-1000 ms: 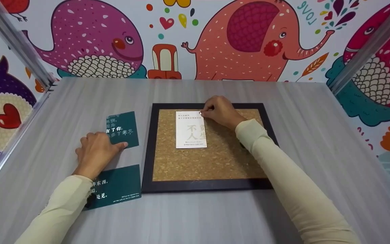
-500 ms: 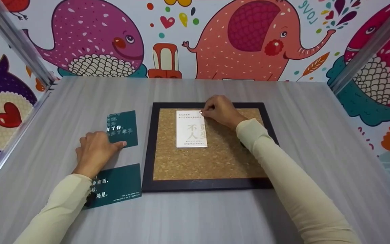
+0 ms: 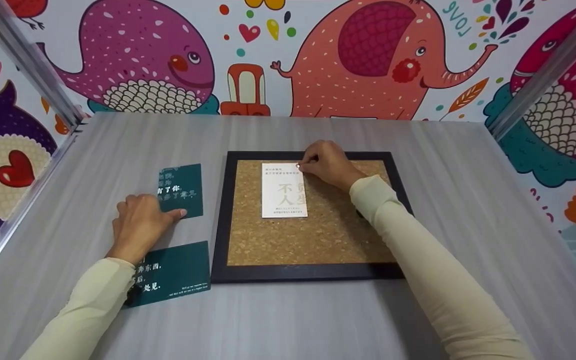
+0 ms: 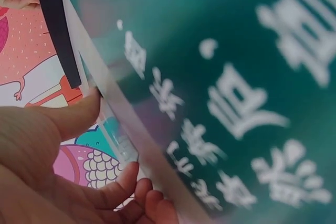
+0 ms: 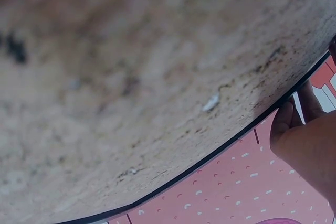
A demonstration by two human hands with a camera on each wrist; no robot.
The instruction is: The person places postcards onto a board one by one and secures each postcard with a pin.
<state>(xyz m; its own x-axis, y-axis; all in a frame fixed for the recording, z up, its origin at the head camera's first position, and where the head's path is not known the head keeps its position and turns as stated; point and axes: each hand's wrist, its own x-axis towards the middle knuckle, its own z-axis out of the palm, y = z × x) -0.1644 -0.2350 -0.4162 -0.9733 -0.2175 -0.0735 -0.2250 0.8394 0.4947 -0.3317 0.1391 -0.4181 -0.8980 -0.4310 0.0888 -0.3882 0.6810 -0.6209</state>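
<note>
A white card (image 3: 283,192) with pale printed characters lies on the cork board (image 3: 318,245), left of the board's middle. At the card's top right corner, the thumb and fingers of my right hand (image 3: 329,162) pinch a small reddish pushpin (image 3: 298,166), its shaft hidden. My left hand (image 3: 140,220) rests on the table over the lower left of a dark green card (image 3: 183,190), thumb against the near edge. In the left wrist view, the left hand's thumb and fingers (image 4: 79,116) are loosely bent and spread along that card's edge.
A second green card (image 3: 178,272) with white writing lies nearer, partly under my left wrist. The board's black frame (image 3: 308,272) stands between the cards and my right forearm. Behind the grey table (image 3: 288,132) rises a cartoon-printed wall (image 3: 248,50).
Both hands and the cards keep the same places. The whole head view shifts only slightly.
</note>
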